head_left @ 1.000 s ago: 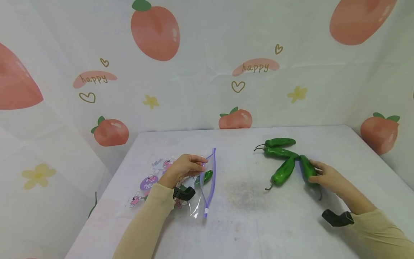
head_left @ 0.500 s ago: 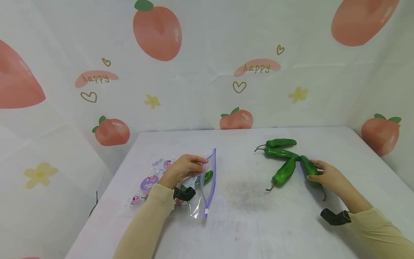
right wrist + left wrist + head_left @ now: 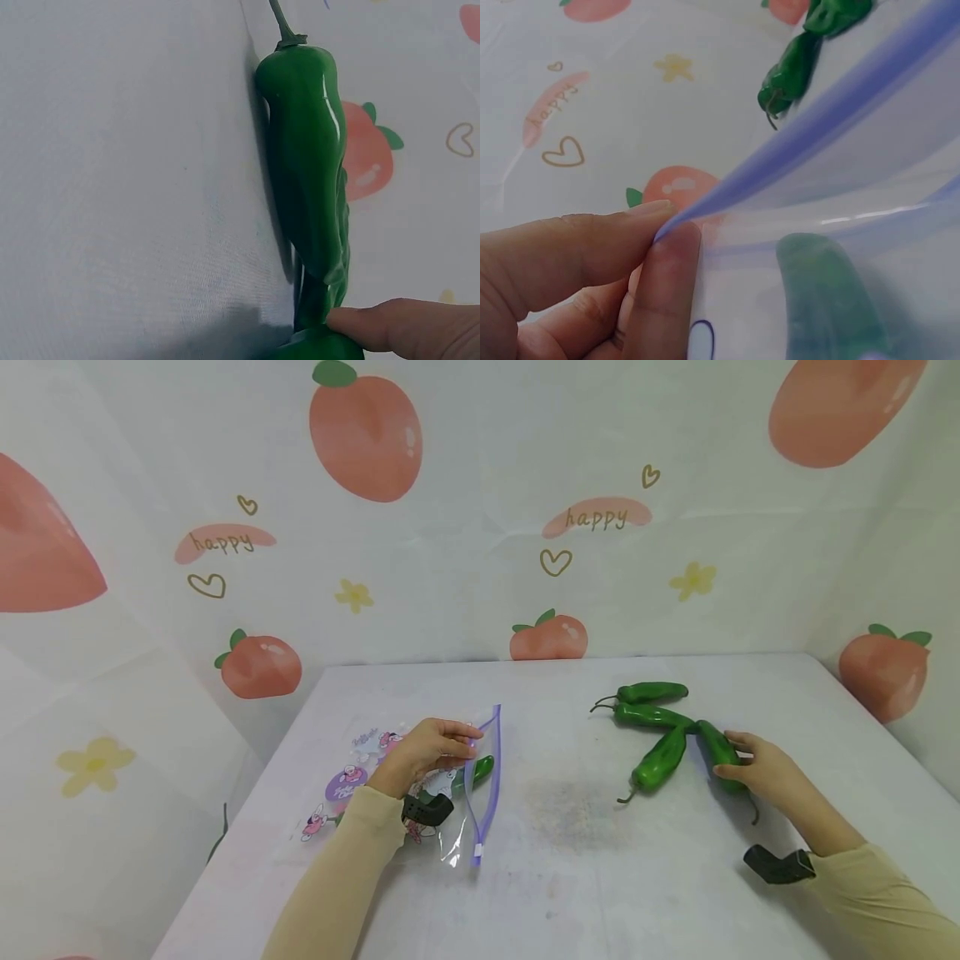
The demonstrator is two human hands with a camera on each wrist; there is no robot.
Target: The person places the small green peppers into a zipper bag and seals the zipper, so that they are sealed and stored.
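Observation:
My left hand (image 3: 420,753) pinches the mouth of a clear zip bag (image 3: 347,787) with a purple zip strip and cartoon prints. In the left wrist view, thumb and fingertip squeeze the purple edge (image 3: 810,139), and the mouth gapes. A green pepper (image 3: 483,767) lies inside the bag, its tip near the opening. On the right, my right hand (image 3: 772,781) grips another green pepper (image 3: 714,745), thumb on one side and fingers on the other; its stem points toward me. In the right wrist view, the thumb (image 3: 405,326) rests against this pepper (image 3: 322,347).
Three more green peppers lie close to the gripped one: a near one (image 3: 658,762), a middle one (image 3: 647,715) and a far one (image 3: 652,692). A white cloth covers the table (image 3: 555,893). A printed curtain (image 3: 450,527) stands behind. A thin green strand (image 3: 223,827) shows at the left edge.
The stem of the pepper in my right hand has swung slightly to the right, and the right thumb has shifted a little. My left hand and the bag have stayed put.

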